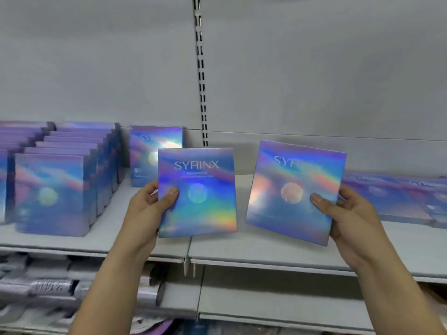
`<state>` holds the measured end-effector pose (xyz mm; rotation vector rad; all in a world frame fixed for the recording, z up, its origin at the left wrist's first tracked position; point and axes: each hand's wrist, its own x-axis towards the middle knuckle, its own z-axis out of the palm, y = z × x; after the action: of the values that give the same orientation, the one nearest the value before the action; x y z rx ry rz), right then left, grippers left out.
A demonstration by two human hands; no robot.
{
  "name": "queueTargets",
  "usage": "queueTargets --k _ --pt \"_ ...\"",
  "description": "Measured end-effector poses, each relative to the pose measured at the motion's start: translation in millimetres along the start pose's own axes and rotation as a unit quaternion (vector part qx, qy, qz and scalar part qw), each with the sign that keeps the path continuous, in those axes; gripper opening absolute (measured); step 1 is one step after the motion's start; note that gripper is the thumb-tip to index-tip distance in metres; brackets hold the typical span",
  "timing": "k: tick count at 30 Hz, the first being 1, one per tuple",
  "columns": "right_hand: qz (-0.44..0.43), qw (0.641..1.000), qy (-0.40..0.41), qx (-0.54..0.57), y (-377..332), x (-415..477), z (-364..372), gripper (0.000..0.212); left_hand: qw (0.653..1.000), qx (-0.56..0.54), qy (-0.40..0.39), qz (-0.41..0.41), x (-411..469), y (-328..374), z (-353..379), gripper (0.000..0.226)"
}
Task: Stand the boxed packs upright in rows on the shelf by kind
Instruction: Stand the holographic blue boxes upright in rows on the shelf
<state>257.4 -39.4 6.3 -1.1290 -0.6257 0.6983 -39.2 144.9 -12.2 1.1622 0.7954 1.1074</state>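
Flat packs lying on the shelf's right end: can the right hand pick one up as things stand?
Likely not: the right hand grips a tilted pack, so it's full. The flat packs lie just behind it, nothing between.

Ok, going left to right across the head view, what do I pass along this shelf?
Upright rows → left hand → left pack → right pack → right hand → flat packs.

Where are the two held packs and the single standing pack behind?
Held pack, green circle [197, 193]: head view, on its circle.
Held pack, pink circle [292, 192]: head view, on its circle.
Single standing pack [154, 139]: head view, upper front face.
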Motion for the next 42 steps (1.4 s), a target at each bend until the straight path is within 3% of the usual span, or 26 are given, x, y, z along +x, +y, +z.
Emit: queueTargets --k 9,13,22,26,32,37,39,42 --pt "0.021 0.999 -0.044 0.015 37.7 0.2 78.3 0.032 0.999 0.025 0.021 0.026 -19.2 28.7 -76.1 0.024" --pt "0.014 0.999 -0.042 0.02 55.9 8.1 129.4 0.034 1.0 0.011 -0.017 0.001 -21.8 30.6 -102.1 0.023" --pt "0.014 0.996 -0.038 -0.08 102.0 35.4 261.6 0.037 0.994 -0.059 -0.082 -0.046 -15.9 31.8 -167.6 0.056" --pt "0.008 0.996 -0.034 -0.085 109.1 49.1 289.4 0.033 0.992 -0.067 -0.093 -0.052 -11.8 28.8 -174.4 0.054" --pt "-0.104 0.968 0.009 -0.227 133.4 69.8 301.4 0.024 0.99 -0.052 -0.117 -0.051 -16.1 27.7 -171.2 0.052" --pt "-0.181 0.908 0.103 -0.362 148.7 78.5 300.0 0.035 0.99 -0.047 -0.126 -0.041 -17.1 22.1 -173.6 0.049" --pt "-0.204 0.892 0.108 -0.39 149.6 82.8 297.7 0.036 0.991 -0.047 -0.117 -0.042 -16.4 21.5 -174.3 0.044" --pt "-0.205 0.894 0.1 -0.386 148.3 84.3 297.5 0.034 0.991 -0.046 -0.122 -0.038 -16.9 21.4 -172.6 0.032"
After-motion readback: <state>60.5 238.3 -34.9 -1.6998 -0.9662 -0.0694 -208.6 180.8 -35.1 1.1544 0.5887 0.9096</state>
